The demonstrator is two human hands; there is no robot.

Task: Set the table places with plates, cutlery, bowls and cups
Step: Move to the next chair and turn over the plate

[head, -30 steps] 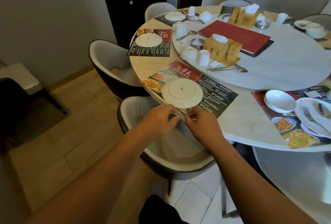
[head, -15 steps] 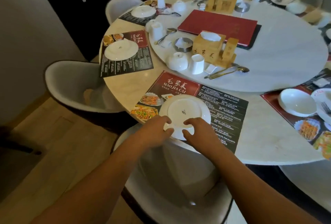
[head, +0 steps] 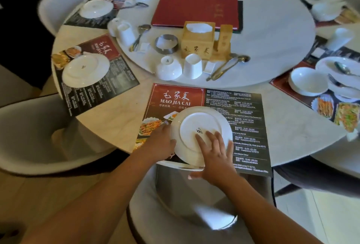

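The left hand point(head: 159, 141) pinches the left rim of a round, glossy white ceramic plate point(head: 196, 122), lying upside down on the printed placemat point(head: 175, 97) at the near edge of the marbled table point(head: 120, 122); the right hand point(head: 216, 152) presses flat, fingers point(head: 211, 136) spread, on its back

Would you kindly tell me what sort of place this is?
Most likely a Chinese restaurant dining room: a printed placemat headed MAO JIA CAI with dish photos, a large turntable on the round table, and a red menu folder lying on it.
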